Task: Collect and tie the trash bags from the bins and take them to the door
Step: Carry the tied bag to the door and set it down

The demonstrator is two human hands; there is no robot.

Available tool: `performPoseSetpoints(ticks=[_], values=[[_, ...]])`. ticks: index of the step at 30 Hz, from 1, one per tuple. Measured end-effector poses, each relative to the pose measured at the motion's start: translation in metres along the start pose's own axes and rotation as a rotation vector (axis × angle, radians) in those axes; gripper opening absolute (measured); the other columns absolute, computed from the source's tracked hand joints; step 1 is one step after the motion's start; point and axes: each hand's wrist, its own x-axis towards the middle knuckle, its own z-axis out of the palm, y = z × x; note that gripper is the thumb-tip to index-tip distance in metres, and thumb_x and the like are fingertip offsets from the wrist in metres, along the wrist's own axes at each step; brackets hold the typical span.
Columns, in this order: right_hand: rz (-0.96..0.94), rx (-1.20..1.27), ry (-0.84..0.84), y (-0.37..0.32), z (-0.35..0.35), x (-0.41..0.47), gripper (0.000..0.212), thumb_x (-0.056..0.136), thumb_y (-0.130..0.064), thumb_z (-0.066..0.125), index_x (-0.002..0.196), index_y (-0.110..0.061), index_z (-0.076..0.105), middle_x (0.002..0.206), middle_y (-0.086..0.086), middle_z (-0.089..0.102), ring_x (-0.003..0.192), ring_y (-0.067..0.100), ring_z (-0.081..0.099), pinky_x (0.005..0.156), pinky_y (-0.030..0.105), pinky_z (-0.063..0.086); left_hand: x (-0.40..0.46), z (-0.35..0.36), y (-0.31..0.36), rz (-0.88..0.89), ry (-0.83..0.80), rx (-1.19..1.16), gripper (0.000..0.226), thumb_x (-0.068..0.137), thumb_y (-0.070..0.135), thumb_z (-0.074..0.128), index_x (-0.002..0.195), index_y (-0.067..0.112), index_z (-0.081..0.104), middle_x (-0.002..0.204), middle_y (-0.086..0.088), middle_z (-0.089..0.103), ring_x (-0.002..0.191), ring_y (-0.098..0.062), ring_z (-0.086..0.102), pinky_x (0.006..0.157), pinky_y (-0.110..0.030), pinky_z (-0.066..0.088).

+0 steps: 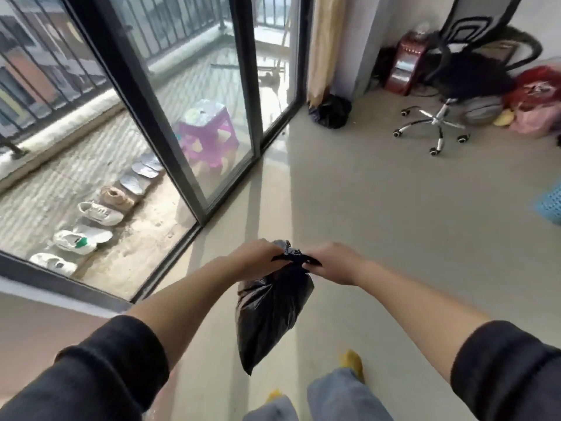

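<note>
A small black trash bag (268, 314) hangs in front of me above the floor, bulging and closed at its gathered neck. My left hand (258, 258) pinches the left side of that neck. My right hand (332, 262) grips the right side, and the two hands pull the plastic apart between them. A second black trash bag (332, 112) sits on the floor far ahead, against the curtain by the glass door.
A sliding glass door (194, 123) runs along the left, with a balcony, a row of shoes (100, 212) and a purple stool (209, 138) behind it. An office chair (446, 117) and coloured bags (537, 98) stand at the back right. A blue basket (551, 205) is at the right edge.
</note>
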Motion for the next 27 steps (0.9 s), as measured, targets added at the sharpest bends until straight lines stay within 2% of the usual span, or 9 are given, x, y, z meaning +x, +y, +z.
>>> performPoseSetpoints(ticks=[4, 7, 11, 14, 16, 19, 24, 27], values=[[0.203, 0.056, 0.103, 0.063, -0.004, -0.076, 0.027, 0.096, -0.035, 0.043, 0.104, -0.016, 0.060, 0.098, 0.007, 0.066, 0.091, 0.028, 0.060, 0.071, 0.035, 0.046, 0.044, -0.009, 0.092, 0.210, -0.057, 0.065, 0.034, 0.100, 0.031, 0.039, 0.101, 0.005, 0.061, 0.081, -0.004, 0.055, 0.071, -0.020, 0.047, 0.065, -0.027, 0.033], [0.331, 0.093, 0.168, 0.107, 0.001, -0.138, 0.028, 0.095, -0.036, 0.044, 0.101, -0.014, 0.060, 0.095, 0.010, 0.067, 0.090, 0.031, 0.061, 0.074, 0.038, 0.048, 0.078, -0.003, 0.162, 0.354, -0.113, 0.093, 0.033, 0.100, 0.026, 0.040, 0.099, 0.000, 0.061, 0.069, 0.000, 0.048, 0.065, -0.018, 0.044, 0.060, -0.022, 0.027], [0.515, 0.133, 0.223, 0.168, 0.009, -0.225, 0.029, 0.096, -0.038, 0.044, 0.105, -0.015, 0.060, 0.095, 0.013, 0.067, 0.090, 0.033, 0.061, 0.070, 0.034, 0.043, 0.128, 0.015, 0.261, 0.482, -0.172, 0.220, 0.031, 0.099, 0.031, 0.040, 0.100, 0.008, 0.061, 0.081, -0.003, 0.050, 0.072, -0.021, 0.045, 0.062, -0.027, 0.031], [0.611, 0.173, 0.284, 0.219, 0.004, -0.293, 0.029, 0.096, -0.037, 0.045, 0.105, -0.014, 0.060, 0.094, 0.015, 0.068, 0.089, 0.034, 0.061, 0.067, 0.032, 0.038, 0.162, 0.026, 0.350, 0.544, -0.191, 0.292, 0.031, 0.099, 0.033, 0.038, 0.105, 0.012, 0.061, 0.089, -0.008, 0.059, 0.074, -0.022, 0.048, 0.063, -0.027, 0.033], [0.670, 0.206, 0.305, 0.252, -0.003, -0.341, 0.028, 0.096, -0.035, 0.045, 0.103, -0.012, 0.060, 0.095, 0.016, 0.067, 0.089, 0.034, 0.060, 0.067, 0.032, 0.037, 0.184, 0.034, 0.411, 0.580, -0.200, 0.332, 0.031, 0.099, 0.034, 0.038, 0.104, 0.012, 0.060, 0.098, -0.012, 0.063, 0.084, -0.026, 0.055, 0.066, -0.030, 0.037], [0.762, 0.236, 0.321, 0.299, -0.011, -0.412, 0.028, 0.096, -0.034, 0.045, 0.098, -0.010, 0.058, 0.094, 0.017, 0.066, 0.087, 0.034, 0.059, 0.067, 0.033, 0.037, 0.215, 0.047, 0.500, 0.637, -0.232, 0.343, 0.031, 0.099, 0.037, 0.038, 0.099, 0.014, 0.059, 0.097, -0.012, 0.062, 0.091, -0.031, 0.059, 0.069, -0.032, 0.041], [0.915, 0.275, 0.339, 0.367, -0.012, -0.517, 0.027, 0.097, -0.033, 0.044, 0.091, -0.011, 0.057, 0.088, 0.015, 0.065, 0.071, 0.027, 0.050, 0.064, 0.035, 0.038, 0.258, 0.074, 0.633, 0.734, -0.328, 0.359, 0.033, 0.099, 0.038, 0.038, 0.095, 0.012, 0.058, 0.077, -0.003, 0.054, 0.070, -0.022, 0.051, 0.060, -0.031, 0.036], [0.995, 0.295, 0.350, 0.404, -0.007, -0.565, 0.028, 0.097, -0.033, 0.043, 0.093, -0.009, 0.058, 0.086, 0.015, 0.064, 0.072, 0.028, 0.054, 0.063, 0.036, 0.040, 0.281, 0.089, 0.700, 0.821, -0.366, 0.409, 0.033, 0.099, 0.037, 0.037, 0.089, 0.012, 0.056, 0.074, -0.003, 0.053, 0.067, -0.021, 0.050, 0.058, -0.032, 0.036]])
